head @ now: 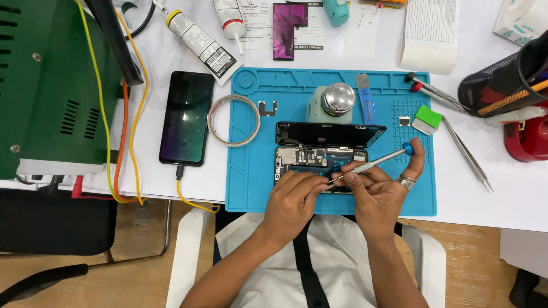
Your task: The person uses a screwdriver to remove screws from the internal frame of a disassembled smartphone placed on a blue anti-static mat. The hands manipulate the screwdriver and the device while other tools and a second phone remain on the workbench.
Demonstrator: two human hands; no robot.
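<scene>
So you've got the opened phone (319,162) lying near the front edge of the blue mat (251,194), back off, with its screen half (330,134) propped up just behind it. Your right hand (379,191) is pinching a screwdriver (371,162) between thumb and fingers, index tip resting on the blue cap at the top, and the tip angles down toward the lower middle of the phone's insides. Your left hand (294,199) is curled over the phone's near-left corner, fingertips pressed together right at the driver tip. Can't tell if you're holding a screw there or just steadying the bit, your fingers hide it.

Looks to me like you're mid screw work on the board cover. The next bit calls for keeping the driver square on the head and the phone pinned flat so it doesn't skate on the mat.

Around the mat: a tape roll (233,120) overlaps its left edge, a second phone (185,118) on a yellow cable sits further left, a round metal weight (338,98) sits behind the screen half, and tweezers (467,154) lie off the right edge.
</scene>
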